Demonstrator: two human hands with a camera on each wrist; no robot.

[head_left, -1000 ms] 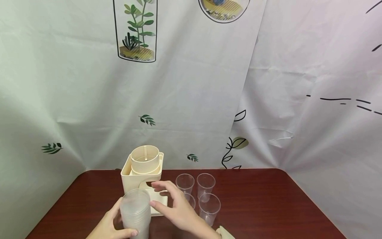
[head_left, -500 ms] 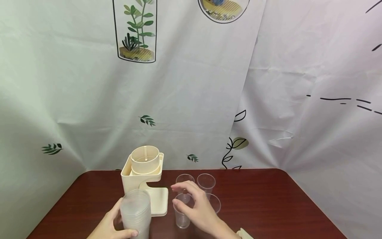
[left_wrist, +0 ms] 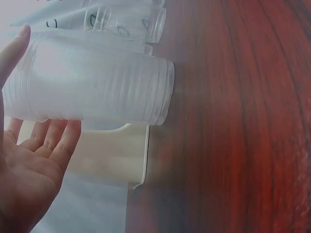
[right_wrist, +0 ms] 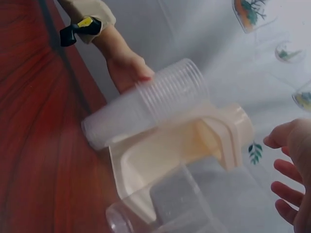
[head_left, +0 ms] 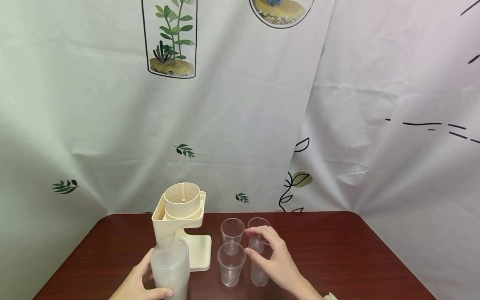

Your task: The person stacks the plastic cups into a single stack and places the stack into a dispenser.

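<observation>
My left hand [head_left: 140, 283] grips a tall stack of nested clear plastic cups [head_left: 170, 266], thumb across the near side and fingers behind it. In the left wrist view that stack [left_wrist: 102, 80] lies between the thumb and the fingers. My right hand [head_left: 277, 260] hovers over the right-hand cups, fingers apart and loosely bent, with nothing between them. Beneath it a front right cup [head_left: 259, 277] and a back right cup [head_left: 258, 223] are partly hidden. To their left stand a front left cup [head_left: 230, 268] and a back left cup [head_left: 232, 233], all upright.
A cream plastic stand [head_left: 166, 229] with a round open holder [head_left: 182, 204] on top and a flat base [head_left: 200, 252] stands behind the stack. The dark red wooden table [head_left: 337, 258] extends right. A printed white cloth [head_left: 240, 104] hangs behind.
My right hand has moved right, away from the stack, past the front left cup to the right-hand cups. My left hand and the stack have stayed in place.
</observation>
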